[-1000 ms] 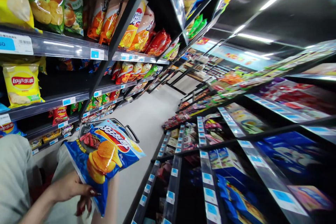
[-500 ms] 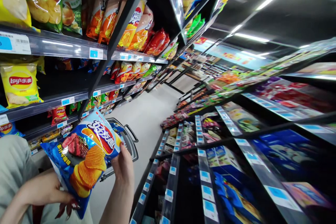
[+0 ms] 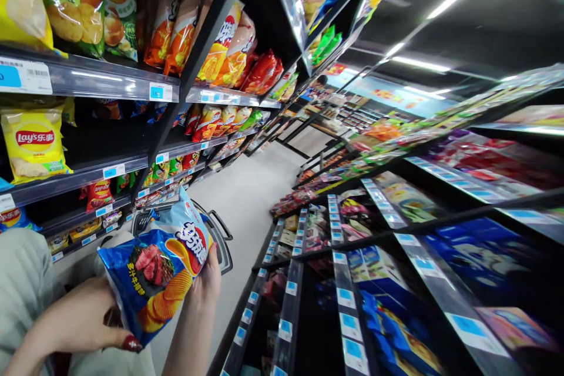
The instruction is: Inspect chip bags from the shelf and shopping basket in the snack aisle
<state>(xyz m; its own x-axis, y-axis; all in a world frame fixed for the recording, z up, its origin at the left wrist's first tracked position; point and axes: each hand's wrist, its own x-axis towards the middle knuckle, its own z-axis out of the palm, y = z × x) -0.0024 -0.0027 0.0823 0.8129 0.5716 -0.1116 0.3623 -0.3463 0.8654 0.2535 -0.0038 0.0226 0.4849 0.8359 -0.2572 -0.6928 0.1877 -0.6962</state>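
Note:
I hold a blue bag of ridged potato chips (image 3: 156, 264) with both hands at the lower left of the head view. My left hand (image 3: 83, 320) grips the bag's lower left edge, thumb with a dark red nail on top. My right hand (image 3: 207, 282) is closed on the bag's right edge. The bag is tilted and slightly bent, its printed front facing me. Just behind it sits a dark shopping basket (image 3: 220, 241) with a black handle.
Black shelves of snack bags line the left, among them a yellow Lay's bag (image 3: 33, 141). Another shelf run (image 3: 352, 282) with blue price tags fills the right. A pale floor aisle (image 3: 251, 188) runs between them into the distance.
A second ago only my left hand held the bag. My right hand came up and took its right edge. The bag has turned and folded a little toward me.

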